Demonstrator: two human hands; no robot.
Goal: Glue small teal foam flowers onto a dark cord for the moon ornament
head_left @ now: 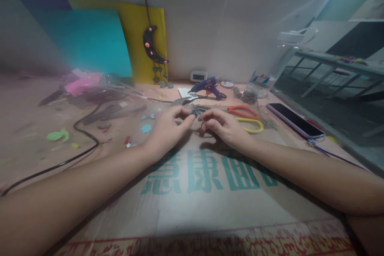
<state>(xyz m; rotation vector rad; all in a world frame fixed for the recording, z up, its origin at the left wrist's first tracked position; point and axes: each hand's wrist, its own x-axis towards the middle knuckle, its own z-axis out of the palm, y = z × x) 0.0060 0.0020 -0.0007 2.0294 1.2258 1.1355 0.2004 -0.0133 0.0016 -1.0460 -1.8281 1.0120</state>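
Note:
My left hand (176,123) is closed, thumb against forefinger, on a small dark piece (195,113) whose kind I cannot make out. Close beside it, my right hand (221,125) is pinched, and whatever sits between its fingertips is too small to name. Both hands hover over a cardboard sheet (192,212) with large green printed characters. Just behind the fingers lie scissors with an orange handle (243,111) and a yellow handle (253,125). To the left of my left hand are a light blue flower shape (146,129) and small blue heart pieces (152,116).
Behind the hands stand a purple glue gun (207,87) and a small white digital clock (198,76). A phone (294,121) and a clear bottle (277,62) are at right. A black cord (87,130) curves across the left. A moon ornament (152,46) hangs at the back.

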